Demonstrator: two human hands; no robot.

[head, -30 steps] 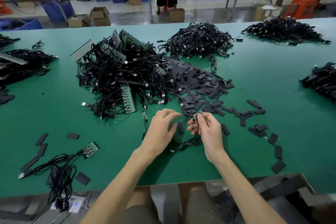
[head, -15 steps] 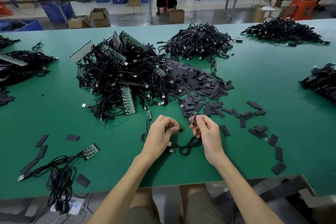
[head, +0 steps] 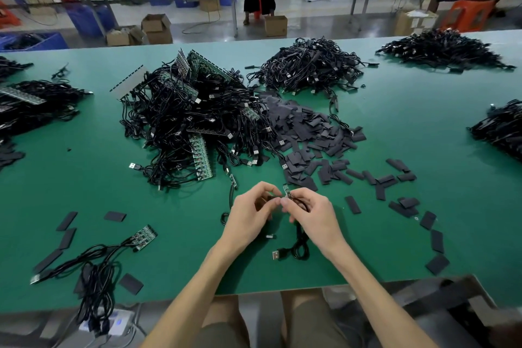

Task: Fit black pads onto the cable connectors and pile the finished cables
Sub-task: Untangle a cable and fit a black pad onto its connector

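The fitting step is in hand, low over the green counter (head: 423,121) near its front edge. The right hand (head: 313,215), fingers curled tight, pinches the cable (head: 300,246) just below its small green connector (head: 287,191). The left hand (head: 248,215), also curled, pinches what looks like a black pad (head: 267,199) beside it. The connector's long axis runs away from the person, its tip towards the pad heap (head: 305,127). Next, I judge, the pad must line up with that tip and slide on.
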